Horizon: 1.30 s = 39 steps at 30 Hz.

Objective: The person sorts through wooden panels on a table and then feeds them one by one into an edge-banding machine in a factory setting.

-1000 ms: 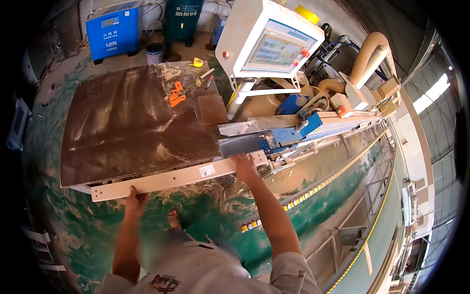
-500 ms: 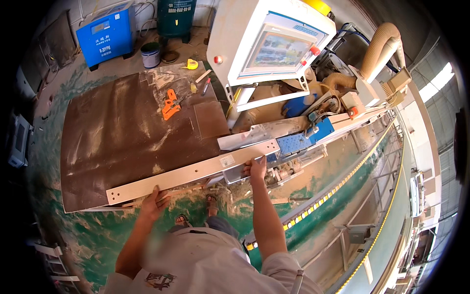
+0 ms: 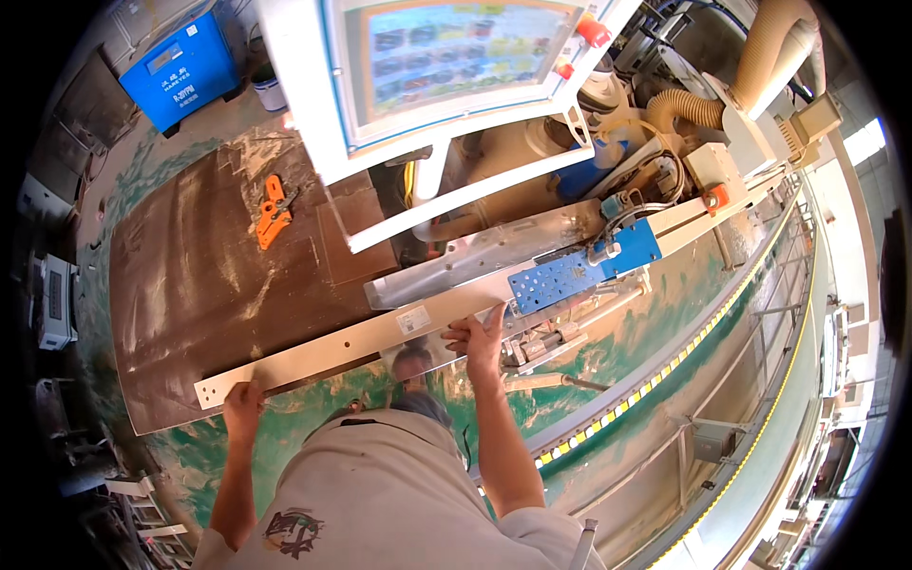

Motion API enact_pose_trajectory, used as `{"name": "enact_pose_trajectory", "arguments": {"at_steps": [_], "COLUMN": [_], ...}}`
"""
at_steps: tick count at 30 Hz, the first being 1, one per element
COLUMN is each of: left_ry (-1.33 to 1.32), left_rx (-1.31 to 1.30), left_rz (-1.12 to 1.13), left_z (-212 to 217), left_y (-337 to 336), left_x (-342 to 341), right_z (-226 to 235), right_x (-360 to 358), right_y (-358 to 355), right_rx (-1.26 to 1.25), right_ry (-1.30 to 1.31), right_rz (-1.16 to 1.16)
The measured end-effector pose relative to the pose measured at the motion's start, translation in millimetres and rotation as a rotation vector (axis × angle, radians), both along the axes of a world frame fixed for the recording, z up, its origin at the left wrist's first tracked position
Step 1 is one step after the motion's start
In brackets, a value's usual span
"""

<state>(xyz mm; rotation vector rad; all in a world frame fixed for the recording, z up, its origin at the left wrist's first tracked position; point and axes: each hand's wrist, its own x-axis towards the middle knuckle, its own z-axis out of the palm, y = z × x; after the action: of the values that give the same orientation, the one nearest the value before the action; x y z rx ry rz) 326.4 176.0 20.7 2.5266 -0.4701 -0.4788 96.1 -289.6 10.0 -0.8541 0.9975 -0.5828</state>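
A long, narrow pale wooden board (image 3: 294, 363) lies slantwise before me, with small holes at its left end and a white label along its length. My left hand (image 3: 244, 399) is closed on the near edge by the left end. Farther right, my right hand (image 3: 478, 342) is at the same edge, its thumb against the board and its fingers bent over a shiny metal plate (image 3: 432, 348). The board's right end meets a blue perforated plate (image 3: 554, 282) on the machine, where the end itself is hidden. A metal guide (image 3: 475, 255) runs along the board's far side.
A brown sheet-topped surface (image 3: 190, 294) at left carries an orange tool (image 3: 274, 214). Above stands a white control panel (image 3: 456, 57) with red buttons. A blue cabinet (image 3: 180, 71) is at far left, and a rail with a yellow chain (image 3: 608, 416) runs along the right.
The board's right end, with its holes showing earlier, is now out of sight at the blue plate. My left hand has shifted nearer the board's left end. My view has moved closer to the panel.
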Motion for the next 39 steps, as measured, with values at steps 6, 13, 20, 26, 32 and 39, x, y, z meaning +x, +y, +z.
{"name": "enact_pose_trajectory", "arguments": {"at_steps": [6, 13, 20, 26, 32, 39], "left_ry": [-0.197, -0.151, -0.19, -0.261, -0.477, -0.578], "left_rx": [0.103, 0.167, 0.135, -0.082, -0.229, -0.412], "left_rz": [-0.121, -0.313, -0.392, -0.488, -0.73, -0.83], "left_z": [52.3, 57.0, 37.4, 52.9, 39.4, 30.0], "left_y": [-38.7, -46.3, -82.7, -122.2, -157.1, -219.2], "left_x": [5.5, 7.9, 5.6, -12.3, 0.4, -15.7], "right_z": [-11.2, -13.6, -13.7, -10.8, -3.1, 26.8], "right_x": [-48.1, -81.7, -106.0, -141.8, -219.3, -336.0], "right_y": [-95.5, -164.6, -171.6, -0.3, 195.8, 332.3], "right_rx": [-0.018, -0.094, -0.238, -0.132, -0.125, -0.148], "right_ry": [0.028, 0.009, -0.007, -0.024, 0.165, 0.388], "right_rz": [0.017, -0.012, -0.228, -0.331, -0.338, -0.539]}}
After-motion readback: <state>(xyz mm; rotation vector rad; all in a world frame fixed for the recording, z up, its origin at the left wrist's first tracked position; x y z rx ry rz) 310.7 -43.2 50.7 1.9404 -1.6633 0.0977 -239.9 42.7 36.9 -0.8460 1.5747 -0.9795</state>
